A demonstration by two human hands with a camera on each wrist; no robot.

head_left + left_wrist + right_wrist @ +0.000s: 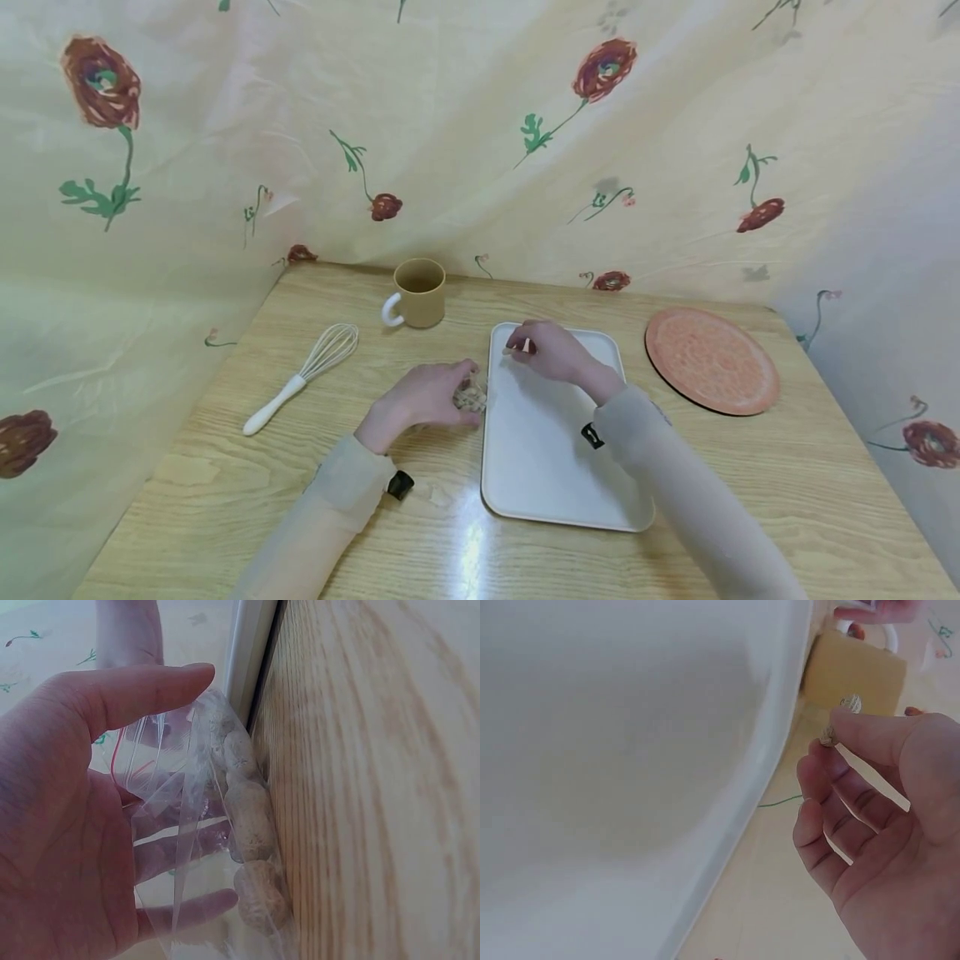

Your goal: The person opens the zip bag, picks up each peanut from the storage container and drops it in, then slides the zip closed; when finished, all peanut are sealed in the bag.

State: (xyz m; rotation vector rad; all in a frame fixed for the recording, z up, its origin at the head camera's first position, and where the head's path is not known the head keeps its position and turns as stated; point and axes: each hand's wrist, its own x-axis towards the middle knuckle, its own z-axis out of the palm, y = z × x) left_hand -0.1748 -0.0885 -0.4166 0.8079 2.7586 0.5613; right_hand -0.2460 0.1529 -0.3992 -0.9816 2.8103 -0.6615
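A clear plastic zip bag [196, 847] with several peanuts in their shells [251, 817] stands on the table by the tray's left edge. My left hand [423, 396] holds it, thumb on one side and fingers spread along the other. Over the upper left part of the white rectangular tray [555, 492], my right hand [555, 350] pinches a single peanut [851, 703] between thumb and forefinger. The thumb hides the middle of that peanut in the right wrist view. The visible surface of the tray holds nothing.
Behind the left hand stands a tan mug [422, 304] with a white handle. A white-handled whisk [300, 379] lies on the left of the wooden table. To the tray's right is a round orange mat or plate [712, 358]. Flowered cloth [465, 150] hangs behind.
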